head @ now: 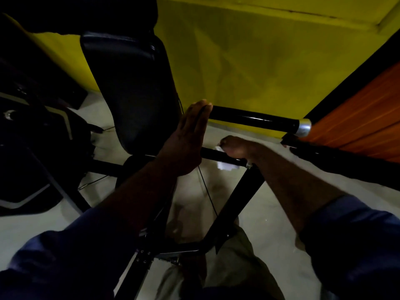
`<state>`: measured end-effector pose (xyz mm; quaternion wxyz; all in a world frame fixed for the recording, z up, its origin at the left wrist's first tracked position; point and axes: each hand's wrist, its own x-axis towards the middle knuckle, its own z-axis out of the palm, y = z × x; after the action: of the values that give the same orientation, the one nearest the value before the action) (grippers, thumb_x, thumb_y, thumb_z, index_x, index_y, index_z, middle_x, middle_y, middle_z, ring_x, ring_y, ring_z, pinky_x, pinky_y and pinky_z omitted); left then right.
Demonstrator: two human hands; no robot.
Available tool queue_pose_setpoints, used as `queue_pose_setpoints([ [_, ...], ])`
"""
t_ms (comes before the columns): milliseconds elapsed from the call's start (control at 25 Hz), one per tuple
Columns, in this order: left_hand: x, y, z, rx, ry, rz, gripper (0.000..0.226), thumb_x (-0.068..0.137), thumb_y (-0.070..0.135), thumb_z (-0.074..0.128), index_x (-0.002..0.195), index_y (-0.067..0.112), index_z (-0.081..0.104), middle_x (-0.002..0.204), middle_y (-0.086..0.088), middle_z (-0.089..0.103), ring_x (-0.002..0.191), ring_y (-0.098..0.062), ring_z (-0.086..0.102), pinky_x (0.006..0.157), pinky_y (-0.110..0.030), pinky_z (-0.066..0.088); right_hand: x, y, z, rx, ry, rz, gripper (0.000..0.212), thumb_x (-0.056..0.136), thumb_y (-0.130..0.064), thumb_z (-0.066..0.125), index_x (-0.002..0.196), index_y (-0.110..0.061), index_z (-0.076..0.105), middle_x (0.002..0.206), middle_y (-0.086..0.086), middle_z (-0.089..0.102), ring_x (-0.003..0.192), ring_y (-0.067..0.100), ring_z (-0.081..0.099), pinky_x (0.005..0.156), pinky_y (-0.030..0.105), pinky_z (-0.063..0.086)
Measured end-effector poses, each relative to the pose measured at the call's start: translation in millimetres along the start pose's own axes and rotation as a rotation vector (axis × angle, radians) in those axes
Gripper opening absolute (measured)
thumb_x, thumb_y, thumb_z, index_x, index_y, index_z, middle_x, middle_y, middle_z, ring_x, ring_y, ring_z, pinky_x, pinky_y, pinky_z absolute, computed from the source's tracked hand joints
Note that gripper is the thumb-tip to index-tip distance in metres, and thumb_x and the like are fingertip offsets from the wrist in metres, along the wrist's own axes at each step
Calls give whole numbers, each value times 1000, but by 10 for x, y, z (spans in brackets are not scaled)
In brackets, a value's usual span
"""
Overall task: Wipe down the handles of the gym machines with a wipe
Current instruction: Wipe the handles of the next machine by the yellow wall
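Fingers point(226, 141) of the right hand point(237, 148) clasp a crumpled white wipe point(225, 166) round the black tubular handle point(211, 153); left hand point(188, 137) flat. Twist while sliding.

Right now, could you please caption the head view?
Right hand grips a white wipe on the lower handle; open left hand touches the upper handle.

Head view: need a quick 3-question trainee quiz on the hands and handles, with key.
1. True or false: the left hand has straight fingers, not curled ones.
2. Which holds the wipe on the lower handle? A) left hand B) right hand C) neither, it lies loose
3. Fill in: the end cap of the upper handle is ___ in colour.

Key: 1 true; 2 B; 3 silver.
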<state>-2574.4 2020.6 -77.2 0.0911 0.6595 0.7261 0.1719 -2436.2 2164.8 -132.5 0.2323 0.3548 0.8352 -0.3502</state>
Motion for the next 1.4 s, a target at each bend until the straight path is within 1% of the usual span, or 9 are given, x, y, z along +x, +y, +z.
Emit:
queue_pose_setpoints([
  [200,24,-80,-108,-39,-77,-25,122,78,2,83,165,26,1,174,3,1,160,-19,2,120,-18,5,6,-280,20,83,-28,-121,34,109,-28,43,113,-4,66,124,18,67,113,33,64,86,33,45],
  [360,18,-48,-212,-133,-133,-62,120,73,-13,70,166,25,4,174,5,-3,160,-17,-3,126,-31,13,-368,222,-168,8,-112,-13,36,107,-21,39,94,-14,72,106,9,72,100,28,67,87,29,52],
  [640,44,13,-256,-280,-122,-100,103,84,-6,67,165,23,11,173,4,4,159,-17,4,125,-35,20,167,-646,33,56,34,-139,32,107,-13,46,129,5,62,129,22,63,120,37,59,89,37,45],
  [800,63,1,-159,-359,-58,-69,99,83,-14,57,165,23,15,174,1,7,160,-15,4,130,-44,18,-39,-327,136,44,82,-187,33,105,-17,48,136,-14,61,126,13,69,114,32,66,90,33,50],
  [920,-32,5,-25,-648,45,-243,89,92,-12,48,164,29,18,173,4,11,160,-9,7,131,-40,14,-426,-53,411,-78,292,-362,51,94,-3,51,142,-21,61,137,9,67,120,29,68,99,42,56],
  [1040,-219,73,168,-1223,298,-678,77,94,9,59,162,27,28,168,-5,30,153,-18,32,122,-39,34,-617,10,505,-211,475,-674,62,85,4,38,139,-13,64,151,6,54,140,18,51,112,42,48],
  [1160,-424,86,348,-1580,379,-1023,38,103,44,56,129,16,63,130,-10,67,110,-19,68,98,-34,54,-408,-187,340,-648,481,-951,64,83,6,32,141,-1,59,154,19,49,147,32,42,124,47,29],
  [1280,-584,22,524,-1700,301,-1122,76,96,78,34,139,20,59,136,-13,66,122,-27,66,111,-45,47,-155,-182,257,-1056,346,-1024,45,93,-3,39,128,4,67,144,23,59,141,39,49,124,54,20],
  [1400,-634,-26,567,-1734,294,-1127,87,92,85,28,145,21,55,135,-16,67,124,-34,65,113,-52,45,-293,-176,112,-1071,272,-1150,42,100,-6,37,125,1,71,139,18,64,139,34,53,127,51,16],
])
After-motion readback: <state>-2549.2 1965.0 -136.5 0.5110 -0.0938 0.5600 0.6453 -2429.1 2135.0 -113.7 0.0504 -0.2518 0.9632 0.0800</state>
